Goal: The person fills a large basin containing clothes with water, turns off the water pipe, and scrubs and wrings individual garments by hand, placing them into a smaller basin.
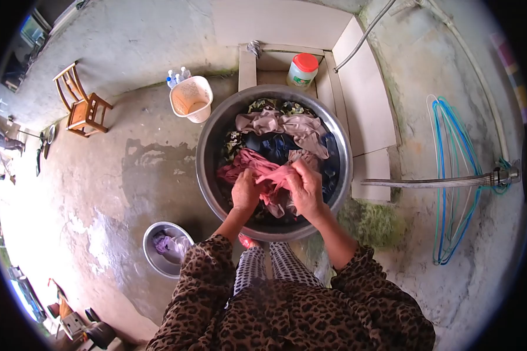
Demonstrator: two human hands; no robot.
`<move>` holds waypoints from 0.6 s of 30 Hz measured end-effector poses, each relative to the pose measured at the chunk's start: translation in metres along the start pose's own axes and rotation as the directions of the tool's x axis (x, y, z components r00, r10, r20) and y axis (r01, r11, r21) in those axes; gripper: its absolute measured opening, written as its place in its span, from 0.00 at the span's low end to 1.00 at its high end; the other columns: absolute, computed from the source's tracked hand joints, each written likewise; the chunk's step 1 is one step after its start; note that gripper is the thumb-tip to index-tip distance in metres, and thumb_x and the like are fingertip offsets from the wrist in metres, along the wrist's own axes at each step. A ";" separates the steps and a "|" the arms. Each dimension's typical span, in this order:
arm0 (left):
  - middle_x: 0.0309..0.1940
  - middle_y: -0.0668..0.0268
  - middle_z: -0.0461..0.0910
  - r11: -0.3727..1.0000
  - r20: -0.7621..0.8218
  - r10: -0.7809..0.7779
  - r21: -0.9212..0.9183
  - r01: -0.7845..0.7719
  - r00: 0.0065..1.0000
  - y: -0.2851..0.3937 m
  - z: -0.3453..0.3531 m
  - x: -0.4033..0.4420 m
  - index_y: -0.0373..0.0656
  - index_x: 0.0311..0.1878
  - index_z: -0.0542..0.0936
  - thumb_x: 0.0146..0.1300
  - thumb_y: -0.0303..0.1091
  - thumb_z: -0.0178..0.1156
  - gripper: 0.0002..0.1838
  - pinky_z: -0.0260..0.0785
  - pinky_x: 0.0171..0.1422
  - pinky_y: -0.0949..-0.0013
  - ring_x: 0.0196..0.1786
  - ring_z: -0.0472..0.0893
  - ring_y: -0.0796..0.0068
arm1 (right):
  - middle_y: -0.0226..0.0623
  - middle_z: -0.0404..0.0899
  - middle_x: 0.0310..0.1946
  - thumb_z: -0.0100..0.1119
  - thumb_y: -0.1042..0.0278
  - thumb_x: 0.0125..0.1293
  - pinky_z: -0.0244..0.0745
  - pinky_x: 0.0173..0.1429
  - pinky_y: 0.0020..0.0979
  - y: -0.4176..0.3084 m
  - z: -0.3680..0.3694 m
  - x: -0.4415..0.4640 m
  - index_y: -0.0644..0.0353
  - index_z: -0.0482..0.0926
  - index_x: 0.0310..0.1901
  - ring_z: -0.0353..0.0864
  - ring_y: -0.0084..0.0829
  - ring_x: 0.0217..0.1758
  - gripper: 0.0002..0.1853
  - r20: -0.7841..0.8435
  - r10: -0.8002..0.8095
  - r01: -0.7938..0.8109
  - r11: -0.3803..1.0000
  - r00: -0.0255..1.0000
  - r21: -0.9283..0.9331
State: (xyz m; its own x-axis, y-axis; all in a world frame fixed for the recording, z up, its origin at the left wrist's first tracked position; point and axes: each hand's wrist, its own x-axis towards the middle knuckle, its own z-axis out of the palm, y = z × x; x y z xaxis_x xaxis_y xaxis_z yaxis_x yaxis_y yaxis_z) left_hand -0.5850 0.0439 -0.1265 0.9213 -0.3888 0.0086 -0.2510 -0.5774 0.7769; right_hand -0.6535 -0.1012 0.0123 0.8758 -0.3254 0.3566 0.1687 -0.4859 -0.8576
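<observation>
A large metal basin (202,175) stands in front of me, full of wet clothes. My left hand (245,191) is closed on a red-pink garment (246,164) over the basin. My right hand (305,187) grips another part of the same cloth, which is stretched and bunched between the two hands. Behind it in the basin lie a dark blue garment (269,145), a pale pink-beige garment (287,124) and a camouflage-patterned cloth (263,105). The fingertips of both hands are partly hidden by the folds.
A smaller metal bowl (152,257) with purple cloth sits at lower left. Beyond the basin are a white plastic bucket (200,111), bottles (178,78) and a red-lidded tub (302,71). A wooden chair (82,108) stands far left. Hangers (442,175) hang beside a hose (427,182) at right.
</observation>
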 end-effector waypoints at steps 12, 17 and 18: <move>0.33 0.61 0.79 0.814 0.308 -0.055 -0.538 0.221 0.950 -0.003 0.020 -0.040 0.39 0.50 0.72 0.60 0.36 0.67 0.19 0.72 0.40 0.72 0.34 0.80 0.75 | 0.29 0.69 0.23 0.52 0.73 0.69 0.63 0.33 0.22 -0.043 -0.025 0.021 0.65 0.72 0.32 0.64 0.16 0.28 0.07 -0.219 0.102 -0.045 0.967 0.970 0.251; 0.38 0.59 0.79 0.904 0.151 -0.049 -0.413 0.108 0.987 0.009 0.011 -0.043 0.40 0.51 0.72 0.58 0.32 0.67 0.20 0.74 0.41 0.69 0.36 0.81 0.69 | 0.28 0.68 0.23 0.52 0.74 0.68 0.65 0.34 0.22 -0.049 -0.027 0.022 0.66 0.71 0.33 0.64 0.17 0.28 0.06 -0.253 0.096 -0.039 0.974 0.963 0.221; 0.39 0.59 0.79 0.908 0.120 -0.073 -0.402 0.116 0.990 0.010 0.010 -0.043 0.40 0.51 0.72 0.58 0.31 0.67 0.20 0.74 0.42 0.69 0.37 0.81 0.67 | 0.28 0.68 0.23 0.52 0.74 0.67 0.65 0.35 0.22 -0.049 -0.030 0.021 0.66 0.71 0.34 0.64 0.17 0.28 0.05 -0.255 0.099 -0.042 0.975 0.962 0.220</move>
State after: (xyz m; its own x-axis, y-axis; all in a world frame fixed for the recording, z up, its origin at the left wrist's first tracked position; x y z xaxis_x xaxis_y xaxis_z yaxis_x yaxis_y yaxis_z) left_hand -0.6298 0.0475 -0.1257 0.8949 -0.4288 -0.1240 -0.0019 -0.2814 0.9596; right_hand -0.6567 -0.1088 0.0730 0.7434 -0.5682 0.3527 0.2273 -0.2814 -0.9323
